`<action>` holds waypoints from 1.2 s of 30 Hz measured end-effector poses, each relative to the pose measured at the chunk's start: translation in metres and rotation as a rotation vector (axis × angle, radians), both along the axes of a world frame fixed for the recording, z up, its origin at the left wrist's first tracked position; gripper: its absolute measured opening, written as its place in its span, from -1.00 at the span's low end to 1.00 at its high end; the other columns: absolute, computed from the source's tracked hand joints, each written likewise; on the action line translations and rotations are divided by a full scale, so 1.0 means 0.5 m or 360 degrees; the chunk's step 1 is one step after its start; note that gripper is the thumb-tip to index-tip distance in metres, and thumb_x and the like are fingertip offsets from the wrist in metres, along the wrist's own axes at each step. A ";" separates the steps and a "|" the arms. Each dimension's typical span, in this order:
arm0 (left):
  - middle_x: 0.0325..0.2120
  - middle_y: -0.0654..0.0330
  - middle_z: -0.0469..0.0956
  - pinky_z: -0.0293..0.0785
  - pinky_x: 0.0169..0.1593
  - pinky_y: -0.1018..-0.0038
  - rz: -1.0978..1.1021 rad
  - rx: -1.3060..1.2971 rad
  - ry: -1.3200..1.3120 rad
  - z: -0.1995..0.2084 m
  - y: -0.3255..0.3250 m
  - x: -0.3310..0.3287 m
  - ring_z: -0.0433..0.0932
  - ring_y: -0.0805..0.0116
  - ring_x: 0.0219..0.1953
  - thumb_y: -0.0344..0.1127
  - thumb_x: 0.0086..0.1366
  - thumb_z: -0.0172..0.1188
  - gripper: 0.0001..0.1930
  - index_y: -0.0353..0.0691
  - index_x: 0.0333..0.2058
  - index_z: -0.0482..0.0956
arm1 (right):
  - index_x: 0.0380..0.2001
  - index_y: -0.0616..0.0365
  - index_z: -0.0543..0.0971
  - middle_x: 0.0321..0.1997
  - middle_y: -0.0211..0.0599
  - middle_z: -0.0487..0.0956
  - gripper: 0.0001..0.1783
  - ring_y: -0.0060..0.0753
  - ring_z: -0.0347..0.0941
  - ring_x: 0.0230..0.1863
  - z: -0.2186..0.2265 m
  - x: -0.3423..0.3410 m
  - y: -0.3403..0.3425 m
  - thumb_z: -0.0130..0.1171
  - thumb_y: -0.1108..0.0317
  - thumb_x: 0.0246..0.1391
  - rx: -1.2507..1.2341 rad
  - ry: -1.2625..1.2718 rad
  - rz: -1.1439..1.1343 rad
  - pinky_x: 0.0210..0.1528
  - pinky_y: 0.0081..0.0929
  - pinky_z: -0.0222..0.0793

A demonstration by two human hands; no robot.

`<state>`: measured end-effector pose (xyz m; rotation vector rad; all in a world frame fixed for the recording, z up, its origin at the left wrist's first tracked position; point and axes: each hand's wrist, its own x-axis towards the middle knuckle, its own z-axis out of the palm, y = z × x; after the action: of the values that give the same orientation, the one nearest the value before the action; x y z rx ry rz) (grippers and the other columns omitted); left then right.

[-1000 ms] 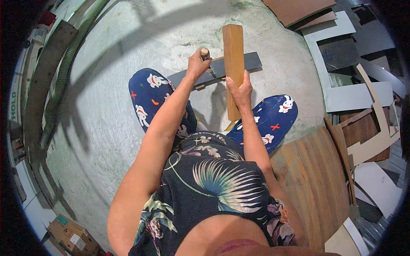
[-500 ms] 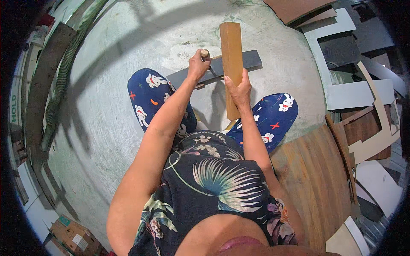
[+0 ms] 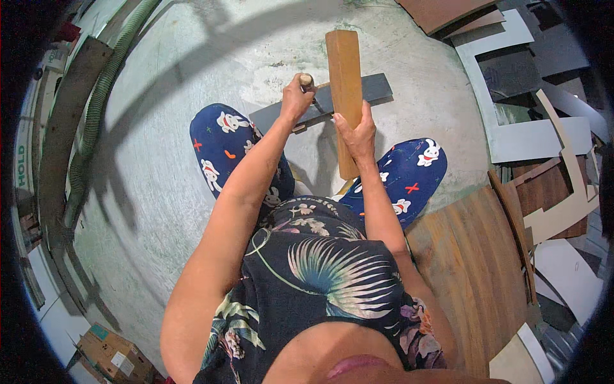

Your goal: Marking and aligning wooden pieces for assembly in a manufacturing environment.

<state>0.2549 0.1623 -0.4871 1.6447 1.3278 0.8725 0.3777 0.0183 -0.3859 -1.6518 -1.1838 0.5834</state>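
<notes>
Item: chisel (image 3: 306, 80), round pale handle, dark shank. Upright or nearly so, at the board's near half; whether its tip bites the surface cannot be told.
Left hand (image 3: 295, 101): fingers wrapped around the chisel, just below the handle's top.

Item: wooden block (image 3: 345, 77), long, squared, brown. Lies across the view above the board, just right of the chisel; contact with either cannot be made out.
Right hand (image 3: 360, 136): fingers grasping the block's lower half, thumb on the left side.

Item: dark board (image 3: 374, 88), long and narrow, slantwise beyond the knees, over the concrete floor (image 3: 153, 160). Small wooden piece (image 3: 299, 128) at its near edge.

Progress, as judged: chisel placed, block in hand, work seemingly under way. No finished cut is discernible; the board looks whole, so most chiselling probably remains.

Surroundings: sheet offcuts (image 3: 540, 139) at right; ribbed hose (image 3: 86, 141) at left.
</notes>
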 end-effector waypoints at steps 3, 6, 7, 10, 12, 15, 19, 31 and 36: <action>-0.29 0.02 0.66 0.56 -0.18 0.33 -0.0054 0.0029 0.0041 -0.025 -0.004 -0.006 0.67 0.21 -0.26 -0.40 0.07 0.31 -0.58 -0.23 -0.05 0.50 | -0.03 0.23 0.41 -0.17 0.04 0.60 -0.44 0.02 0.58 -0.10 0.015 -0.011 -0.003 0.35 0.23 -0.07 0.0028 -0.0030 0.0006 -0.07 -0.20 0.48; -0.31 -0.02 0.65 0.55 -0.16 0.31 -0.0112 -0.0001 -0.0004 -0.023 -0.011 0.000 0.67 0.15 -0.25 -0.41 0.07 0.31 -0.59 -0.25 -0.06 0.50 | -0.02 0.22 0.40 -0.17 0.03 0.60 -0.43 0.02 0.58 -0.10 0.033 -0.020 -0.008 0.36 0.24 -0.08 0.0064 -0.0090 0.0050 -0.08 -0.20 0.47; -0.33 -0.05 0.64 0.54 -0.13 0.29 -0.0133 -0.0045 -0.0037 -0.016 -0.013 0.003 0.66 0.08 -0.24 -0.41 0.06 0.30 -0.59 -0.27 -0.07 0.49 | -0.02 0.22 0.40 -0.17 0.03 0.60 -0.43 0.02 0.58 -0.10 0.030 -0.020 -0.005 0.36 0.24 -0.08 0.0064 -0.0092 0.0049 -0.08 -0.20 0.47; -0.32 -0.06 0.64 0.54 -0.12 0.30 -0.0119 -0.0141 0.0030 0.008 -0.018 0.004 0.66 0.10 -0.23 -0.43 0.06 0.27 -0.59 -0.26 -0.06 0.48 | -0.03 0.20 0.41 -0.16 0.03 0.60 -0.44 0.06 0.57 -0.08 0.017 -0.022 -0.005 0.36 0.25 -0.09 0.0039 -0.0019 0.0131 -0.07 -0.18 0.46; -0.33 -0.06 0.64 0.54 -0.12 0.30 -0.0112 -0.0148 -0.0101 0.007 -0.022 0.006 0.66 0.09 -0.23 -0.44 0.05 0.27 -0.59 -0.26 -0.07 0.48 | -0.03 0.19 0.41 -0.14 0.02 0.60 -0.45 0.10 0.56 -0.05 0.005 -0.019 0.000 0.36 0.25 -0.09 -0.0310 -0.0080 0.0196 -0.06 -0.16 0.45; -0.33 -0.06 0.64 0.55 -0.12 0.30 -0.0090 -0.0081 -0.0120 -0.005 -0.016 -0.003 0.66 0.10 -0.22 -0.43 0.05 0.26 -0.60 -0.26 -0.08 0.49 | -0.02 0.19 0.42 -0.14 0.03 0.61 -0.45 0.11 0.55 -0.05 -0.015 -0.014 -0.002 0.36 0.25 -0.08 -0.0276 -0.0073 0.0161 -0.05 -0.16 0.45; -0.33 -0.04 0.65 0.55 -0.11 0.32 0.0012 -0.0102 -0.0074 0.015 -0.005 -0.007 0.66 0.11 -0.22 -0.39 0.03 0.28 -0.62 -0.25 -0.12 0.51 | -0.02 0.20 0.41 -0.15 0.04 0.61 -0.45 0.07 0.57 -0.05 -0.003 -0.004 -0.003 0.36 0.24 -0.07 -0.0159 0.0024 0.0048 -0.05 -0.18 0.47; -0.35 0.10 0.64 0.53 -0.12 0.36 0.0121 0.0100 -0.0140 0.005 0.001 -0.006 0.65 0.26 -0.23 -0.39 0.04 0.35 -0.66 -0.26 -0.18 0.51 | -0.05 0.23 0.42 -0.16 0.04 0.60 -0.46 -0.01 0.58 -0.10 -0.015 0.003 0.002 0.36 0.23 -0.06 -0.0018 0.0038 -0.0025 -0.08 -0.20 0.47; -0.35 0.08 0.65 0.54 -0.14 0.35 0.0088 0.0013 -0.0120 0.010 -0.001 -0.002 0.66 0.23 -0.26 -0.39 0.05 0.34 -0.67 -0.25 -0.18 0.52 | -0.05 0.24 0.43 -0.14 0.05 0.59 -0.45 -0.01 0.58 -0.09 -0.012 0.004 0.003 0.36 0.22 -0.07 -0.0029 0.0031 -0.0023 -0.08 -0.21 0.47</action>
<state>0.2537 0.1620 -0.4819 1.5724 1.3244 0.9645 0.3797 0.0198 -0.3918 -1.6649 -1.1545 0.6014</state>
